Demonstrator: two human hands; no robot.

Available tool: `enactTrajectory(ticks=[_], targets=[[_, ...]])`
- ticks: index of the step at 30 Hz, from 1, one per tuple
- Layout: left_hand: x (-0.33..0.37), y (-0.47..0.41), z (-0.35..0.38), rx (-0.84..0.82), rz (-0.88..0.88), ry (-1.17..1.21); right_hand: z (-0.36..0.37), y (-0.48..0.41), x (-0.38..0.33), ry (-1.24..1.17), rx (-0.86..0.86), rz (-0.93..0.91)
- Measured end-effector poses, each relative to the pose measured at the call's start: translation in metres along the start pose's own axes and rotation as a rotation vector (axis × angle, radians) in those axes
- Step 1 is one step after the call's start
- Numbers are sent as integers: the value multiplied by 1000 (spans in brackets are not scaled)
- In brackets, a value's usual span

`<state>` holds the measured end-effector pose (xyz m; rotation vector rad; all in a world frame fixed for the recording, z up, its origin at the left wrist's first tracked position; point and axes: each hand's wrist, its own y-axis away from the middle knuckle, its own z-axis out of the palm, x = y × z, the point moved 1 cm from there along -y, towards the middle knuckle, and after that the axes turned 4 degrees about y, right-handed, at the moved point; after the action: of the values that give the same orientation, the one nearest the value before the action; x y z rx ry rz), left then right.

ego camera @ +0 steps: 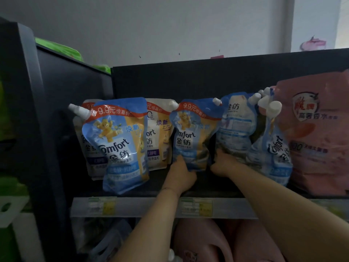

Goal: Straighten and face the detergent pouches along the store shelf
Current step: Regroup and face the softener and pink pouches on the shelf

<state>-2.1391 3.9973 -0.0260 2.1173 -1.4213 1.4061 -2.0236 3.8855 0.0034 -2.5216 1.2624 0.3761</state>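
Left of the pink bag point(317, 133), a blue pouch point(194, 135) is gripped low by the left hand point(181, 173); whether the right hand point(224, 163) holds anything cannot be told.

Views: one only, a wide-angle camera worn on the person's head.
Position: it stands in front of the store shelf point(217, 186), a little above the shelf board, whose top surface shows.
Direction: it faces forward, almost square to the dark back panel point(188, 80) and the price rail point(151, 207).
Nearness: it is within arm's reach; both forearms enter from the bottom edge, and the left hand point(182, 173) and right hand point(223, 164) reach the pouch row.
Centre: the middle blue pouch point(194, 135) lies near the frame's middle.
Edges: a dark upright point(37, 129) is at the left, a pink bag point(317, 138) is cut off at the right, and a white wall point(170, 25) is above.
Lens: straight lines bend toward the borders.
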Motion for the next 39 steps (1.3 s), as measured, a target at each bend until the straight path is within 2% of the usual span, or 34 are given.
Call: enactTrajectory(ticks=[7,10,14,16,18,20,25,28,31,34,37,39], targets=[[3,-1,4,-17,75,-348,9,-15,-1,70,-3,88],[5,-1,6,-68,119,-474,16,-20,-5,69,26,41],[10,0,6,-94,146,-572,2,-8,-12,104,-84,-19],[13,3,6,-86,130,-585,-10,4,-18,38,-30,-67],[17,6,6,-56,116,-581,-16,14,-25,-66,125,-138],[19,9,6,-22,103,-580,-17,19,-32,-154,189,-208],[16,8,6,2,80,-559,-9,5,-39,-397,41,-173],[15,8,4,1,56,-507,-5,-1,-39,-376,-16,-154],[18,12,1,23,41,-460,-5,7,-47,-184,-11,-186],[24,19,-10,90,111,-412,-8,21,-58,-68,19,-266],[25,29,-38,247,236,-330,-14,34,-71,-92,33,-330],[22,41,-64,394,297,-397,-18,45,-87,-132,47,-357]])
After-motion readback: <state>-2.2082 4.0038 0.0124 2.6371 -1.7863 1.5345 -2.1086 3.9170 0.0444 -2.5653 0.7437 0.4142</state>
